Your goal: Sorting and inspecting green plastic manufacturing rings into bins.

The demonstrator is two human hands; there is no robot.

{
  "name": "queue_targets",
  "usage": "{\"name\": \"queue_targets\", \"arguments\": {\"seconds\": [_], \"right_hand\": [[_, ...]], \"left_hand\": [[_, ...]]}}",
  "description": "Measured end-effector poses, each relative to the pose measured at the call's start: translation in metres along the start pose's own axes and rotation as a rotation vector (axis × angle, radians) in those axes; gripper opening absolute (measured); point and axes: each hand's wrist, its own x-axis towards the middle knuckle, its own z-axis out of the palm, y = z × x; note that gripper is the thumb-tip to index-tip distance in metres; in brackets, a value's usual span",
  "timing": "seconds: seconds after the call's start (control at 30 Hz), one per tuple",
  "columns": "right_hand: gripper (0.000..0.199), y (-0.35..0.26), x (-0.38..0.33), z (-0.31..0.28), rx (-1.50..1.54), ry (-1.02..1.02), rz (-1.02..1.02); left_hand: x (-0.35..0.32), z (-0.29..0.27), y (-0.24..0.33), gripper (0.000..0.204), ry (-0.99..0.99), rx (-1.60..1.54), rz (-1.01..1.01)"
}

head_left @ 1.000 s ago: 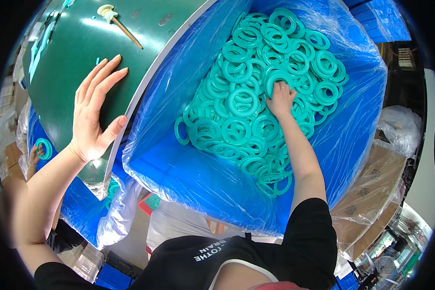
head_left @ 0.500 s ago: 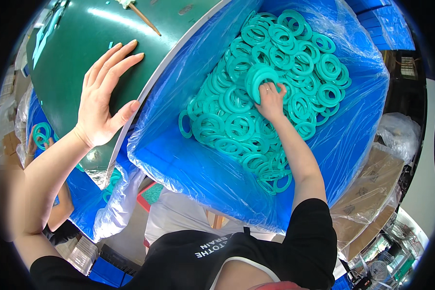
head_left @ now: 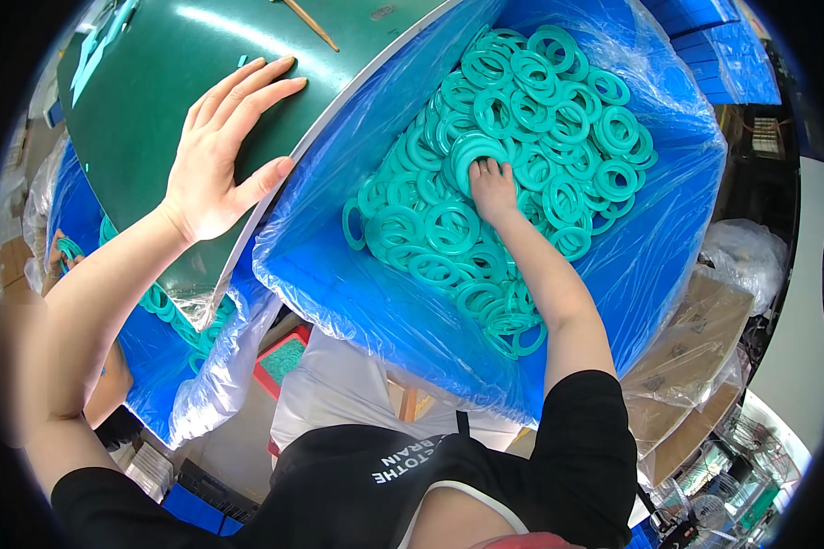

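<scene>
Rings point(head_left: 450, 228), teal and too overlapped to count, heap in one blue bin point(head_left: 334, 274) at upper centre. Within the last second the right hand point(head_left: 493, 190) has shifted leftward over the heap, fingers hooked into a short stack point(head_left: 465, 156) of several, exact number unclear, so these seem gathered together. Well apart, the left hand point(head_left: 215, 174) spreads empty at one green table point(head_left: 137, 119), upper left, near one wooden stick point(head_left: 311, 24).

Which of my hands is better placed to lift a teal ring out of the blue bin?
Your right hand, most likely: it is inside the plastic-lined blue bin, touching a teal ring. Your left hand is spread open over the green tabletop, outside the bin.
</scene>
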Motion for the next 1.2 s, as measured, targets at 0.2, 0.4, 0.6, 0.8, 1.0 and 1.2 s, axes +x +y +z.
{"name": "queue_targets", "arguments": {"seconds": [0.2, 0.4, 0.6, 0.8, 1.0, 1.2], "right_hand": [[0.043, -0.016, -0.009, -0.03, 0.094, -0.391, 0.292], [0.046, -0.028, -0.033, -0.026, 0.101, -0.214, 0.145], [0.05, -0.046, -0.052, -0.035, 0.163, -0.25, 0.278], [0.063, -0.008, -0.089, -0.085, 0.331, -0.231, 0.612], [0.051, 0.029, -0.175, -0.098, 1.272, 0.152, 1.136], [0.046, -0.006, -0.226, -0.201, 2.113, 0.483, 1.064]], "left_hand": [[-0.005, 0.0, -0.001, 0.062, 0.035, 0.009, -0.004], [-0.01, 0.001, -0.002, 0.057, 0.105, -0.027, -0.006], [-0.013, 0.001, 0.001, 0.057, 0.135, -0.058, 0.023], [-0.019, 0.005, 0.002, 0.055, 0.178, -0.041, 0.017], [-0.019, 0.006, 0.002, 0.052, 0.212, 0.006, 0.033], [-0.03, 0.001, 0.009, 0.05, 0.288, 0.192, -0.116]]}}
